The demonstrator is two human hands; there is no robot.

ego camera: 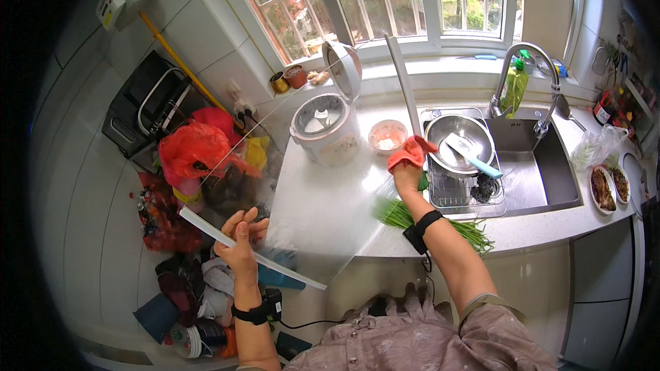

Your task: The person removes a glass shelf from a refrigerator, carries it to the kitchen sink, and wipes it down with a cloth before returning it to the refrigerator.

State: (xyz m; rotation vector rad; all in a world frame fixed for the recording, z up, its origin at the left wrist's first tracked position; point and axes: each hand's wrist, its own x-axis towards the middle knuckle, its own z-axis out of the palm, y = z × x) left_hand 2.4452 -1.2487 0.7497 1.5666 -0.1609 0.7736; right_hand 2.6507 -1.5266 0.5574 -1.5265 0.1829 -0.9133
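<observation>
A clear panel with a white strip along each of two opposite edges stands tilted across the counter. My left hand grips its near left white strip, thumb on one side and fingers on the other. My right hand is closed on a red cloth, near the lower end of the far white strip; whether the cloth touches the panel, I cannot tell. Green stalks lie on the counter below my right forearm. A rice cooker with its lid up and a small bowl are seen beyond the panel.
Right of my hand, a steel bowl with a blue-handled spatula sits on a rack by the sink. Red bags and a black oven are at left. Two dishes of food stand at the far right.
</observation>
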